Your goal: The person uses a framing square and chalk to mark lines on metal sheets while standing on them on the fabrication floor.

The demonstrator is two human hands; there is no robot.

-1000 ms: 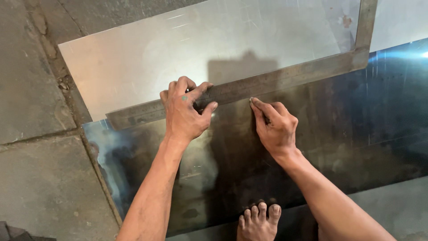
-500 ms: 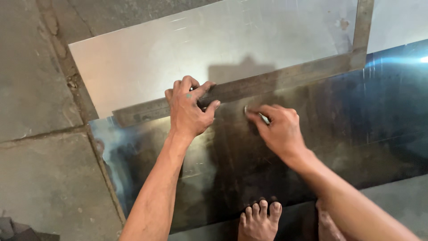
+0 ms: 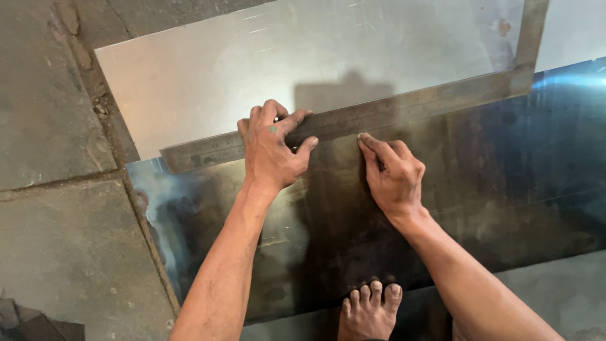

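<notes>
The metal sheet (image 3: 328,69) lies flat on the floor (image 3: 50,126), a steel square (image 3: 391,110) across it. Since a second ago the right hand (image 3: 394,177) has slid slightly rightward along the square's lower edge — likely a line being scribed. The left hand (image 3: 273,151), fingers spread, presses the square down. The right pinches a small point at the edge; what it is I cannot tell.

My single head view: looks steeply down, close over metal sheet (image 3: 391,57) on stone floor (image 3: 57,246); no second view.
</notes>
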